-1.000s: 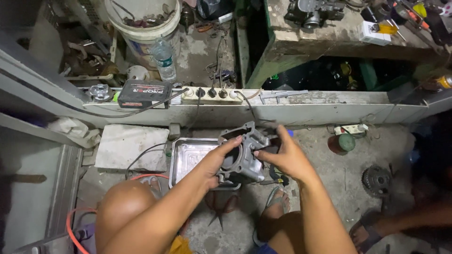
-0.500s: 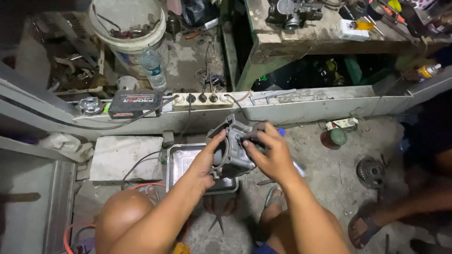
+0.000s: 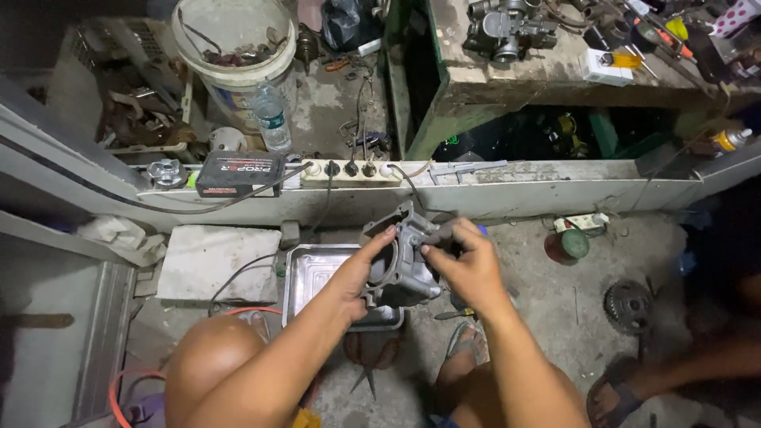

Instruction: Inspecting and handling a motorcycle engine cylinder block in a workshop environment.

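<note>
A grey metal engine cylinder block [image 3: 404,265] with a round bore is held up over a shallow metal tray [image 3: 313,277] on the concrete floor. My left hand [image 3: 357,273] grips its left side, fingers hooked at the rim of the bore. My right hand [image 3: 468,265] clasps its right side, thumb and fingers pressed on the casting. My bare knees show at the bottom of the view.
A white power strip [image 3: 353,170] and a black box [image 3: 238,173] rest on a grey ledge. Behind stand a white bucket [image 3: 234,47] and plastic bottle [image 3: 272,119]. A workbench [image 3: 555,67] carries engine parts. A round tin [image 3: 567,246], a gear [image 3: 629,301] and another person's sandalled foot [image 3: 614,400] lie right.
The view has shifted slightly; both hands stay on the cylinder block, which has turned a little and sits a bit higher over the tray.
</note>
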